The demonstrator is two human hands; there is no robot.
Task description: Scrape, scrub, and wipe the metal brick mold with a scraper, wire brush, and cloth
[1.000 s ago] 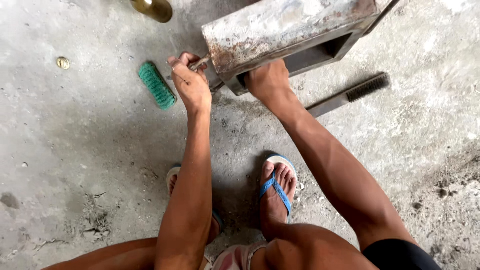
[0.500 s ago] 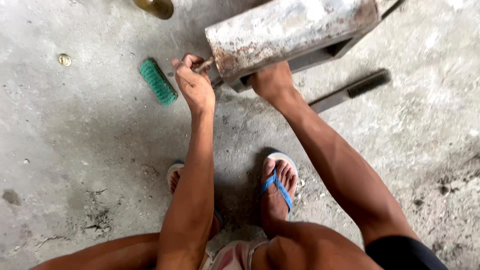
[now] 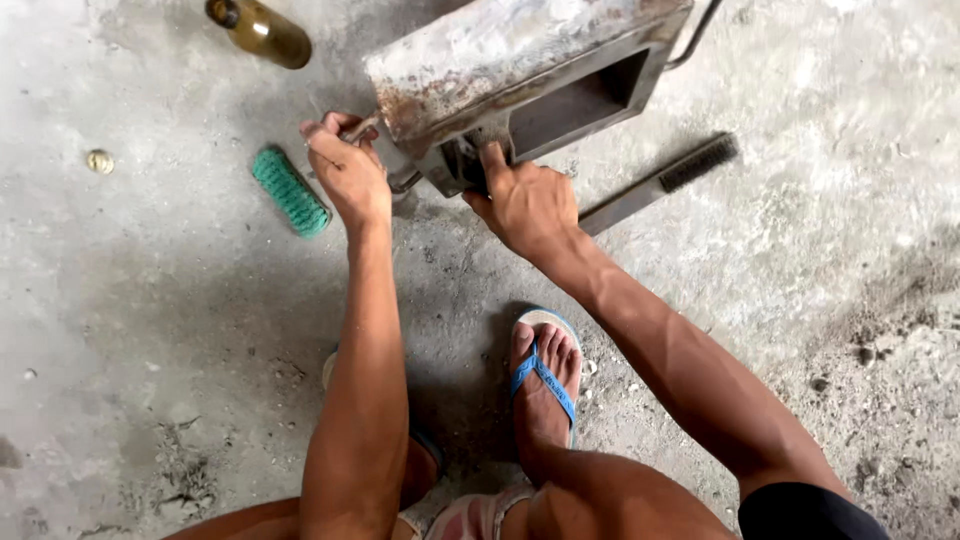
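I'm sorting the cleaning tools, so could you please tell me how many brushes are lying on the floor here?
2. A green brush lies just left of the left hand; a long dark wire brush lies right of the right hand, beside the metal box. Others may be hidden behind it.

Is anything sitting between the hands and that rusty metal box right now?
Nothing visible. The right hand already grips the metal box at its lower edge; the left hand holds a small tool at its corner. The green brush lies off to the side.
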